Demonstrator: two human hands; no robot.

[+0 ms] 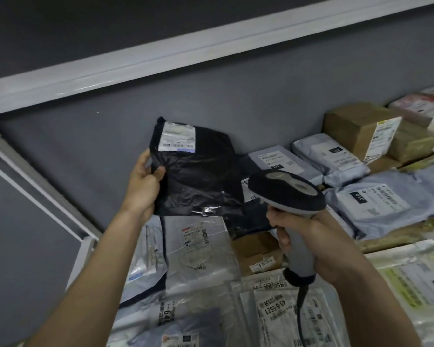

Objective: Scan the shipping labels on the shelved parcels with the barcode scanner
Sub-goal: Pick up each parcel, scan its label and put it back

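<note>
The left hand (145, 182) is pinching the black parcel (198, 171) by its nine o'clock edge, holding it up above the shelved parcels (371, 204) — its shipping label (177, 137) sitting at twelve o'clock. The right hand (308, 244) is gripping the barcode scanner (288, 194) — at the parcel's four o'clock.

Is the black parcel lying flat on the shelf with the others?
No. The left hand holds the black parcel up above the shelved parcels.

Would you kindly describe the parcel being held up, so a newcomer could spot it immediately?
Look at the grey back wall above the shelf of parcels. In front of it the left hand grips a black plastic mailer by its edge, lifted clear of the pile. It is the only raised parcel, with a white label at its top.
</note>
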